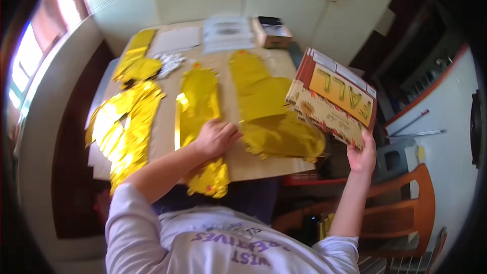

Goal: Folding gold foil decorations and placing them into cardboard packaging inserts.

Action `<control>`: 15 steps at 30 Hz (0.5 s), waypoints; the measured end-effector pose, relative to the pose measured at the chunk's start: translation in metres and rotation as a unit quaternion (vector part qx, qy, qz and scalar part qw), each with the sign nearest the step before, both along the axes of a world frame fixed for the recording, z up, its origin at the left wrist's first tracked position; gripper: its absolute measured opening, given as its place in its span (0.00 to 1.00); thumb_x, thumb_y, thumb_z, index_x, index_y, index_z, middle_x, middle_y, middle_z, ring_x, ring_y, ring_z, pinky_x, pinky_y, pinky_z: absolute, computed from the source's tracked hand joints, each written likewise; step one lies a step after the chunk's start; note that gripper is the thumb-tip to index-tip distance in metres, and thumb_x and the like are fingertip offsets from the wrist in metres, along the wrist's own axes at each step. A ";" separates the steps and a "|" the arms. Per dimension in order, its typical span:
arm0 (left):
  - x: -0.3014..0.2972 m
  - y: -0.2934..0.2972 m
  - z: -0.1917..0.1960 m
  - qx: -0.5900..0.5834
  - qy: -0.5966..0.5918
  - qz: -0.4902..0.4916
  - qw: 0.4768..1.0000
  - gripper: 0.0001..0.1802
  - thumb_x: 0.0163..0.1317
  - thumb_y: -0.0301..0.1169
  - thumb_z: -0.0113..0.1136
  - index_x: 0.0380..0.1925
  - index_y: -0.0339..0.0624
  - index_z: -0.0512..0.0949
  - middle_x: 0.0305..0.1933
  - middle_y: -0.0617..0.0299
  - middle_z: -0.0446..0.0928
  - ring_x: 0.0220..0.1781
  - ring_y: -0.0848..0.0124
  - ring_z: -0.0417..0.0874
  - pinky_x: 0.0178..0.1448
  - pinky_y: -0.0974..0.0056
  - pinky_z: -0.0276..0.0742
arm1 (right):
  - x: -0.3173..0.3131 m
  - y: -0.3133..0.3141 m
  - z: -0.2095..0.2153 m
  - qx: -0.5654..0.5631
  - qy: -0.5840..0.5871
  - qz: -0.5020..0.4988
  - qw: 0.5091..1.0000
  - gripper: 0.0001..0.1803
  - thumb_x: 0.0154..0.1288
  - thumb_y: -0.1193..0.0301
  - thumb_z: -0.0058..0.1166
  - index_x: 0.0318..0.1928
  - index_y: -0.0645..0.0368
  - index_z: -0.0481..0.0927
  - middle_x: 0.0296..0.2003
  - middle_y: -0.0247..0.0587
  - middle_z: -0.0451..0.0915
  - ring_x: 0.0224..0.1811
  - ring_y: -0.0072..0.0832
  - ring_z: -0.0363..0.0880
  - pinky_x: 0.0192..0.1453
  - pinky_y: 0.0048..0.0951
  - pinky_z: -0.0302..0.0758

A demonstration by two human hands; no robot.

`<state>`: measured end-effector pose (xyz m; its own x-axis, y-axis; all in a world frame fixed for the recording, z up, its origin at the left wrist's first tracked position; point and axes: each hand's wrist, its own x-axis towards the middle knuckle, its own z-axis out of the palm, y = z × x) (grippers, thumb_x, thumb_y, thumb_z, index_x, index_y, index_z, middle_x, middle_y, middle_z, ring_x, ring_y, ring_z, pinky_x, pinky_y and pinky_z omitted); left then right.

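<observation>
At the near right stands a wooden chair [425, 198]. The left hand [218, 138], fingers curled, is over the middle gold foil piece [199, 99], whose lower end overhangs the near edge of the table [163, 144]; I cannot tell whether it pinches anything. The right hand [362, 156] grips a flat red-brown and cream package [332, 96] by its lower corner, holding it tilted, beyond the table's right side. 2 larger gold foil pieces lie either side of the middle piece: a crumpled piece [139, 116] left, a broad bent piece [261, 96] right. Farther back are a crumpled silvery bundle [171, 64], a white sheet [178, 39], a pale translucent stack [228, 40] and a small box [275, 40].
</observation>
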<state>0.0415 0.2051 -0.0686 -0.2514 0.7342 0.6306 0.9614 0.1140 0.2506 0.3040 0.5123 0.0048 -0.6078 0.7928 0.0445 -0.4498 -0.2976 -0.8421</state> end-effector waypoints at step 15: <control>-0.065 -0.042 -0.002 0.322 -0.659 -0.051 0.677 0.12 0.68 0.35 0.49 0.44 0.39 0.72 0.29 0.63 0.75 0.37 0.70 0.79 0.40 0.64 0.75 | -0.019 -0.182 -0.023 -0.018 -0.039 0.108 0.993 0.29 0.58 0.67 0.55 0.60 0.61 0.67 0.52 0.41 0.76 0.51 0.33 0.78 0.51 0.35 0.79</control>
